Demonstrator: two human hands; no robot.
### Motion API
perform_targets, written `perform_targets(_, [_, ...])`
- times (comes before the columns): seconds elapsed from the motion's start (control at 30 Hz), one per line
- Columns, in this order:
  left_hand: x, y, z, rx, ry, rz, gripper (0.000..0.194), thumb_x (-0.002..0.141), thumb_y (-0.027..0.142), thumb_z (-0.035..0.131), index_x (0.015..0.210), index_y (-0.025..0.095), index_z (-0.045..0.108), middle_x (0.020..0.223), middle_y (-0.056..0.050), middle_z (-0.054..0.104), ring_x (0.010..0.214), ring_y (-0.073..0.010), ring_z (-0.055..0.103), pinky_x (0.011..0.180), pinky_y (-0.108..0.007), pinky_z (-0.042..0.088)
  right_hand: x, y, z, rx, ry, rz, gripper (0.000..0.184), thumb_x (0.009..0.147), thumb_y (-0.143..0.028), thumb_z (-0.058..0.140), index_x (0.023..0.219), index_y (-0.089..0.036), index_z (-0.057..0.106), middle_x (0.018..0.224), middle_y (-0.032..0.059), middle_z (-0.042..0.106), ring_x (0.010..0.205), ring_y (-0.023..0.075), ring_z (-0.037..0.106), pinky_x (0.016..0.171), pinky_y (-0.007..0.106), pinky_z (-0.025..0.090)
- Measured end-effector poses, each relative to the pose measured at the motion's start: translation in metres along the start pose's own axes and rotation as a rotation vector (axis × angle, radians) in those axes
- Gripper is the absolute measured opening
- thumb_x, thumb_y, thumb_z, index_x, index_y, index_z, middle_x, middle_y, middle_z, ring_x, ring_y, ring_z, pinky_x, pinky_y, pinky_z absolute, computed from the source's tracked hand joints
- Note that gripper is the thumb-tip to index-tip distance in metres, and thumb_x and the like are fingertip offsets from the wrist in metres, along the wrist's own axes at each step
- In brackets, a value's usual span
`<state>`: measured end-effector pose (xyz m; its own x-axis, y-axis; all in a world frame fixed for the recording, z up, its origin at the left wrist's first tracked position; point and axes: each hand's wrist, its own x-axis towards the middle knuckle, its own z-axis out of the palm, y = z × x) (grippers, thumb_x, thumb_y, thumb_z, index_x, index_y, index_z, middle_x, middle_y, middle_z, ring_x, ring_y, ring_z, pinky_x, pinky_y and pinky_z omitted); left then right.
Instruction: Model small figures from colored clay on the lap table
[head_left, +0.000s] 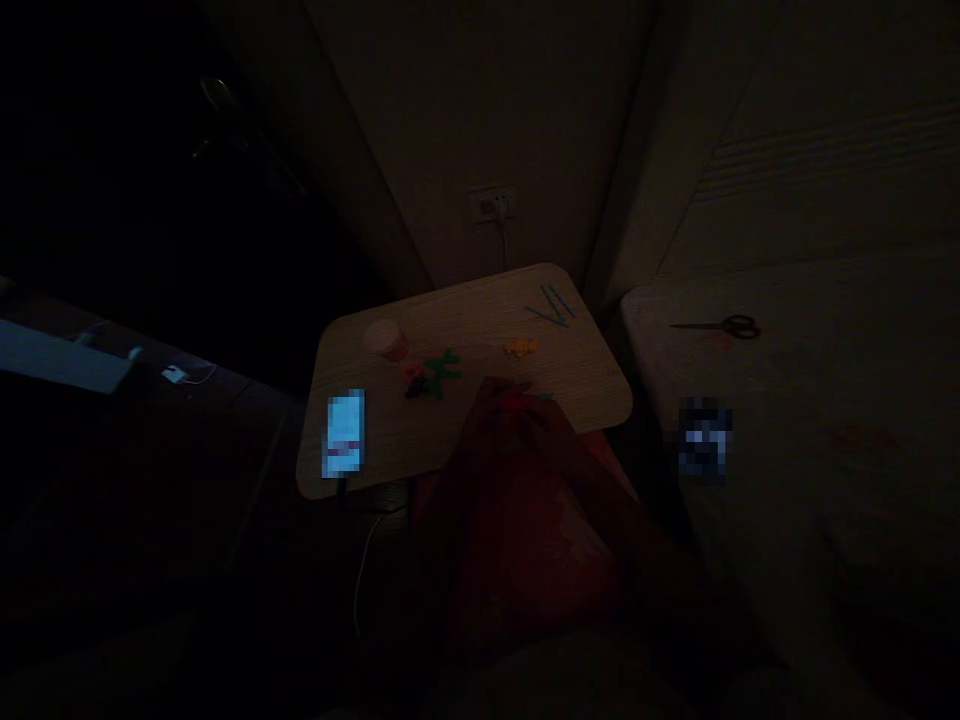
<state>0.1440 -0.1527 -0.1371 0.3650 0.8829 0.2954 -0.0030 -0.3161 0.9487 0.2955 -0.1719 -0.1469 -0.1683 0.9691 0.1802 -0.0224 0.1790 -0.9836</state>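
Note:
The light is very dim. My left hand [484, 410] and my right hand [541, 418] meet at the near edge of a small wooden table [465, 440]. Their fingers are closed around a small red lump [512, 402], mostly hidden between them. Just beyond the fingers lies an orange piece [520, 347]. Green pieces [442, 370] lie to the left of my hands, beside a pink and dark purple cluster [414, 380]. A short bluish-green stick [546, 396] pokes out by my right hand.
A lidded tub [386, 340] stands at the table's back left; a lit phone [344, 432] is at its front left. Several thin sticks [551, 305] lie at the back right. Scissors [724, 326] rest on a pale surface to the right. A wall socket [493, 204] has a plugged-in cable.

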Motion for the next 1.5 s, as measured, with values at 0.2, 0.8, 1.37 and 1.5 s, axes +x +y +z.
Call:
perform_targets(0.2, [0.002,0.004,0.003,-0.056,0.038,-0.007,0.049,0.091,0.062,0.066,0.112,0.020,0.081,0.113,-0.012,0.068,0.109,-0.0264,0.065,0.099,-0.042,0.055,0.001,0.009,0.000,-0.052,0.017,0.001,0.033,0.091,-0.048,0.061,0.078,-0.019,0.071,0.074,0.0037,0.067,0.070,0.0179,0.056,0.066,0.029,0.043])
perform_targets(0.8, [-0.001,-0.001,0.003,0.327,-0.059,0.178,0.037,0.105,0.040,0.049,0.132,0.028,0.071,0.137,-0.011,0.066,0.126,-0.0267,0.061,0.112,-0.049,0.048,0.000,0.012,-0.006,0.211,0.042,0.235,0.050,0.079,-0.069,0.072,0.080,-0.019,0.064,0.066,-0.0019,0.054,0.058,0.0115,0.043,0.053,0.025,0.035])
perform_targets(1.37, [-0.006,-0.002,0.002,-0.090,-0.106,0.021,0.075,0.090,0.053,0.068,0.156,0.025,0.046,0.147,-0.014,0.059,0.134,-0.0324,0.058,0.114,-0.047,0.048,0.001,0.006,-0.006,-0.034,0.056,0.081,0.029,0.089,-0.045,0.062,0.085,-0.019,0.072,0.076,0.0020,0.068,0.067,0.0156,0.056,0.063,0.027,0.042])
perform_targets(1.5, [-0.002,-0.003,-0.002,-0.197,-0.049,-0.066,0.059,0.091,0.062,0.064,0.133,0.020,0.071,0.135,-0.014,0.070,0.129,-0.0326,0.063,0.115,-0.047,0.047,-0.002,0.011,-0.003,0.070,0.045,0.159,0.040,0.085,-0.058,0.067,0.077,-0.019,0.072,0.059,-0.0020,0.054,0.054,0.0121,0.042,0.051,0.025,0.030])
